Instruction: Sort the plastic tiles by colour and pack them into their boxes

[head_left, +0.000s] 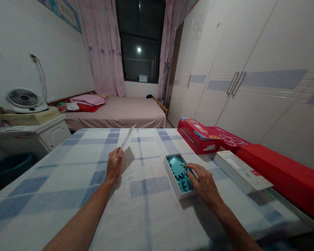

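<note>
My left hand (pixel 115 163) is closed on a thin flat card (pixel 128 135), held tilted above the tablecloth and seen nearly edge-on. An open white box (pixel 172 181) lies to the right of centre on the table. Inside it are teal jigsaw puzzle pieces (pixel 178 167), some seemingly joined together with knobbed edges. Over the box's right side reaches my right hand (pixel 202 179), its fingers bent and apart, the fingertips at the pieces. Nothing shows between those fingers.
A checked tablecloth (pixel 151 186) covers the table. Along its right side stand a red carton (pixel 196 136), a white box (pixel 240 170) and a long red box (pixel 282 174). Beyond the table are a bed (pixel 131 111) and wardrobes (pixel 264 87); a fan (pixel 24 99) is at left.
</note>
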Available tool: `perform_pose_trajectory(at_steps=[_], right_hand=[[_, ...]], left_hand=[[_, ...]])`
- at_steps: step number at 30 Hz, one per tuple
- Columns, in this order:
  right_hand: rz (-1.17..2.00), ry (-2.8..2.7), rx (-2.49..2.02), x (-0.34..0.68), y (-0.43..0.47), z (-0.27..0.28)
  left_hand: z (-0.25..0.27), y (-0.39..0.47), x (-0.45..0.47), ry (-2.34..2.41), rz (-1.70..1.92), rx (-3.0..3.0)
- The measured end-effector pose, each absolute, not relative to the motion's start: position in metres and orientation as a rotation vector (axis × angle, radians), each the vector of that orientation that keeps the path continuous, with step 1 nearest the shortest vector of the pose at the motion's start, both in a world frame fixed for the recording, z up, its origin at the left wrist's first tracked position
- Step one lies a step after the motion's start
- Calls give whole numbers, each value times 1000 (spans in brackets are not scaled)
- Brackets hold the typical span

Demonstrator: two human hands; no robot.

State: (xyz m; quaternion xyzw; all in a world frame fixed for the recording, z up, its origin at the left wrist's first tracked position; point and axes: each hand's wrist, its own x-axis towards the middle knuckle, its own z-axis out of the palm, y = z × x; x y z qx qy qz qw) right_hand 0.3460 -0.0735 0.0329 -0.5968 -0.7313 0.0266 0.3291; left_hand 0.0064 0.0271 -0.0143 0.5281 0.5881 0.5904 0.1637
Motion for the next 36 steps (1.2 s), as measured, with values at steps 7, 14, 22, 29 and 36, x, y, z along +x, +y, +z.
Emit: perform_pose_trajectory(at_steps=[7,14,22,29,36], right_hand=[[61,-1937,-1534,350,-69,22],[83,-2057,-1470,335,-73,38],[168,-2121,-1481,338,-64,43],[190,-2125,-1539,344,-65,48],[271,-1976,-1518,345,-63,52]], left_hand=[[2,13,23,1696,1562,1832],[22,0,45,1602,1456,2024],[45,-13,69,1494,1383,1961],[45,-26,93,1379,1295,1997],[49,-46,117,1375,1161,2131]])
